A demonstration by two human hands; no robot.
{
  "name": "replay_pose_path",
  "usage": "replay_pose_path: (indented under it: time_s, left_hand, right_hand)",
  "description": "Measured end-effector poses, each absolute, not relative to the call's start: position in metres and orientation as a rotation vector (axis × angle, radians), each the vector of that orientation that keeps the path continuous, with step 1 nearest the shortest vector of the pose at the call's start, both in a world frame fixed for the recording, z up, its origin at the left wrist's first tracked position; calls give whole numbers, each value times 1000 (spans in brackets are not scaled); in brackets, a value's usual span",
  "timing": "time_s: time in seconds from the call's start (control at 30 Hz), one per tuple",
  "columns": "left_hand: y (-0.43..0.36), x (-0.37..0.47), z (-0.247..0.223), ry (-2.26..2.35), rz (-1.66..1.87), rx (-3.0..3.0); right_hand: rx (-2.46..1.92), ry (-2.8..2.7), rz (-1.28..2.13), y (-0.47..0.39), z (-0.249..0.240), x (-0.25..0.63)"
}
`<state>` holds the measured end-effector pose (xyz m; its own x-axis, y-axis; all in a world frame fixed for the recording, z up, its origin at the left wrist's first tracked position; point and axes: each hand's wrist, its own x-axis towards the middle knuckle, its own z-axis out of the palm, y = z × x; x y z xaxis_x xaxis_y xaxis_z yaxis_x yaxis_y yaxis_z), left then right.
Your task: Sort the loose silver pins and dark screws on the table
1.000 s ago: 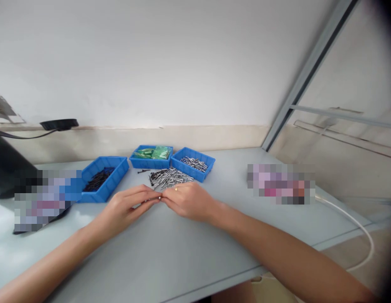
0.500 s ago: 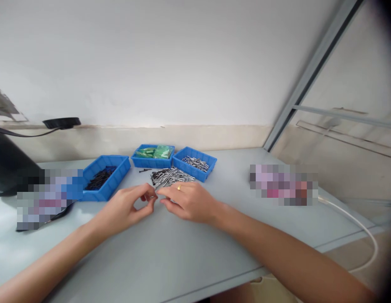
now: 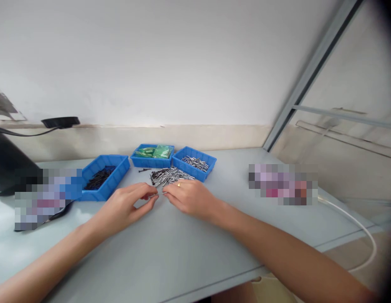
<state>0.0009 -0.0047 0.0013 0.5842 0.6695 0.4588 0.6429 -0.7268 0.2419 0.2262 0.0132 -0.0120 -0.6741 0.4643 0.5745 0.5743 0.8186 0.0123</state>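
My tabletop (image 3: 183, 252) is pale grey and runs back to a plain white wall (image 3: 157, 59) — soft, even light lies on both. A beige band (image 3: 195, 135) edges the foot of that wall. To the right of the tabletop a grey metal frame (image 3: 305, 75) slants upward, and a white cable (image 3: 356, 223) loops off the tabletop's right edge.

Small workshop bench, blue parts bins (image 3: 105, 182), loose nail pile (image 3: 168, 176), bare wall
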Motion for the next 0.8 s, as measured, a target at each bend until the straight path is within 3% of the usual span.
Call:
replay_pose_path:
  time_s: [0.8]
  left_hand:
    - [-1, -2, 0, 1227, 806, 2773]
  right_hand:
    - [-887, -2458, -152, 13, -9, 227]
